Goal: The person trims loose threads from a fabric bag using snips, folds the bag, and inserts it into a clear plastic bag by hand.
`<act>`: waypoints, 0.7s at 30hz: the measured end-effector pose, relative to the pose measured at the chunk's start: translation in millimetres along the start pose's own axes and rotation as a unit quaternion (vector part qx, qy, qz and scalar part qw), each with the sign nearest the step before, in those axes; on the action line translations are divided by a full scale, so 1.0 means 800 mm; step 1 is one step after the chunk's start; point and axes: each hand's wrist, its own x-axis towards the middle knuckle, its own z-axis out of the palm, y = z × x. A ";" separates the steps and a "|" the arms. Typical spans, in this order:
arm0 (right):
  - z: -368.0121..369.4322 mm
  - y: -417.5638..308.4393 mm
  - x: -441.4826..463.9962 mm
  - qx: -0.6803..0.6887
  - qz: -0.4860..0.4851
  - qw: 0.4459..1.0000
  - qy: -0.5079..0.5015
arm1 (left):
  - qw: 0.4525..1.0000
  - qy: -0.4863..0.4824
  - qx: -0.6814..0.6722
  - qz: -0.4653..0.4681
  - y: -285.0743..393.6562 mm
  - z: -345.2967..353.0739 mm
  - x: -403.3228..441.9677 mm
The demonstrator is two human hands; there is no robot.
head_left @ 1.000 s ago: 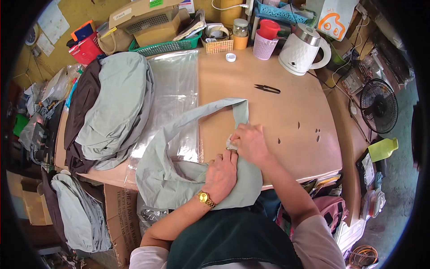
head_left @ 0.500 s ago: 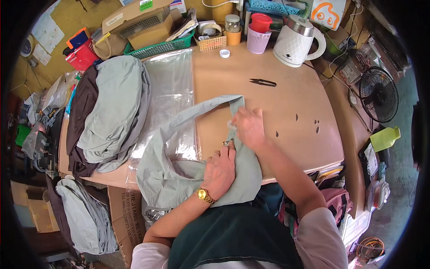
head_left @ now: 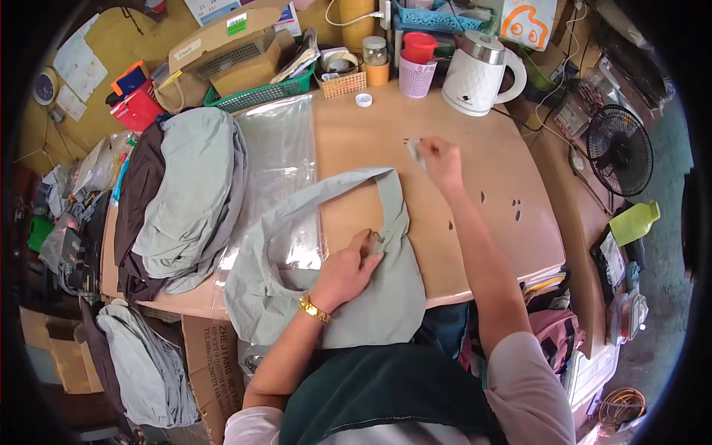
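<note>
1. Far left, one round clock [head_left: 45, 85] hangs on the wall; two cloth piles lie below and right of it, a lower pile [head_left: 144, 363] and a brown and grey-green stack [head_left: 185, 189] on the table [head_left: 356, 133].
2. One brown carton [head_left: 211, 363] beside the lower pile reads "ZHEJIANG WE", with "TEL:0086" under it (the rest is cut off or too small).
3. Behind the stack, one open cardboard box [head_left: 226, 44] carries one green label [head_left: 236, 24]; clear plastic [head_left: 280, 141] lies flat on the table.
4. One grey-green bag [head_left: 378, 297] lies at the table's near edge, partly over the plastic. Its strap loop points away from the person; its long axis slants from near left to far right.
5. The left hand [head_left: 345, 274] rests on the bag by a small metal fitting [head_left: 377, 237], thumb and forefinger parted (I cannot tell how the other fingers bend).
6. Farther back stand one white cap [head_left: 363, 99], one jar [head_left: 374, 51] and one red cup [head_left: 420, 47] in a pink holder [head_left: 416, 78].
7. The right hand [head_left: 443, 163], raised off the bag, has its fingers closed on one whitish scrap [head_left: 416, 153].
8. Right of it are one white kettle [head_left: 475, 78] (its logo is unreadable), five small dark marks [head_left: 518, 215] and one black fan [head_left: 620, 150].
</note>
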 end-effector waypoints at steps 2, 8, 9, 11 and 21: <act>0.000 0.001 0.012 0.047 0.012 0.999 0.000 | 1.000 -0.015 -0.026 -0.009 -0.001 -0.005 0.010; -0.018 -0.103 -0.172 -0.157 -0.263 0.940 -0.151 | 0.999 -0.023 -0.046 -0.012 -0.006 -0.014 0.062; -0.025 -0.114 -0.205 -0.185 -0.294 0.910 -0.225 | 0.999 0.012 -0.032 0.001 -0.007 -0.015 0.074; -0.040 -0.092 -0.237 -0.243 -0.283 0.888 -0.271 | 0.993 0.112 0.003 0.026 -0.012 -0.020 0.105; -0.163 -0.063 -0.238 -0.218 -0.193 0.903 -0.315 | 0.962 -0.115 0.119 0.218 0.051 -0.126 -0.019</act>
